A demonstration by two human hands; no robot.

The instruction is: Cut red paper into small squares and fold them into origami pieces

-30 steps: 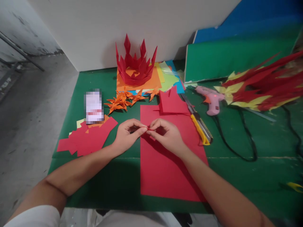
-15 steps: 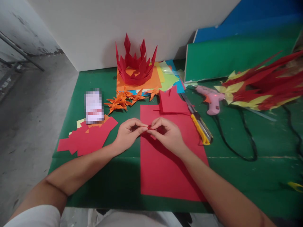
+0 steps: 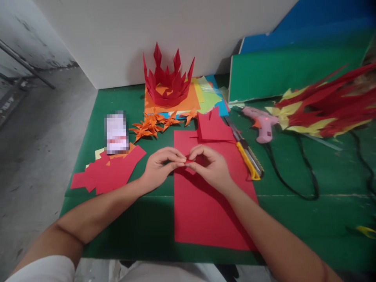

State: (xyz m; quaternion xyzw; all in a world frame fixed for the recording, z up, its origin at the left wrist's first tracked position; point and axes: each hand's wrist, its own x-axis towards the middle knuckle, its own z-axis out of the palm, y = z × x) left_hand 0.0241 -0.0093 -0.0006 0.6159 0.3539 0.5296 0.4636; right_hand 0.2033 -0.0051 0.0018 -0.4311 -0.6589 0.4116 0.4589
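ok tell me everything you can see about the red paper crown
The red paper crown looks folded from red paper: a ring of overlapping pointed pieces with tall spikes. It stands upright at the back of the green table, before the white wall, on an orange sheet topping a stack of coloured sheets. Nothing else touches it.

No text, number or brand can be read anywhere. The only printed thing is a small white card (image 3: 116,132) with a red band. It lies beyond the left hand (image 3: 160,166) and off to its left, and its print is blurred into blocks. The pink glue gun (image 3: 261,122), beyond and to the right of the right hand (image 3: 210,166), shows no legible mark.
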